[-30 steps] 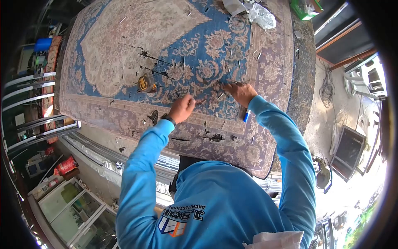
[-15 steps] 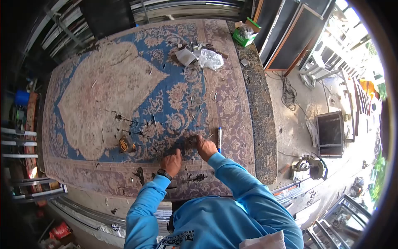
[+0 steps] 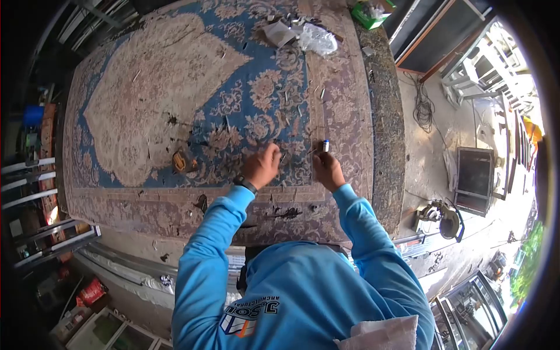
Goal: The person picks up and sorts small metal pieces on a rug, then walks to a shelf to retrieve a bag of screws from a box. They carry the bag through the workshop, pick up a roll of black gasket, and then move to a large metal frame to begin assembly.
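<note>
My left hand (image 3: 261, 167), with a dark watch (image 3: 247, 185) at the wrist, hovers over the patterned rug (image 3: 338, 111). Its fingers are curled together; whatever they may hold is too small to make out. To its right, my right hand (image 3: 330, 172) is closed around the lower part of a white and blue marker (image 3: 325, 146), whose upper end shows above the fingers. A roll of tape or similar dark and yellow item (image 3: 184, 162) lies left of my hands. Dark scraps (image 3: 286, 213) lie on the rug's near border.
Crumpled clear plastic (image 3: 318, 39) and white paper (image 3: 279, 34) lie at the far side, near a green box (image 3: 371, 14). On the floor at right are a coiled cable (image 3: 424, 111), a dark framed panel (image 3: 473, 175) and a power saw (image 3: 438, 219).
My hands have moved apart. The right one has come over the marker, which lay beside it before, and now covers its lower part. My view has also shifted nearer.
</note>
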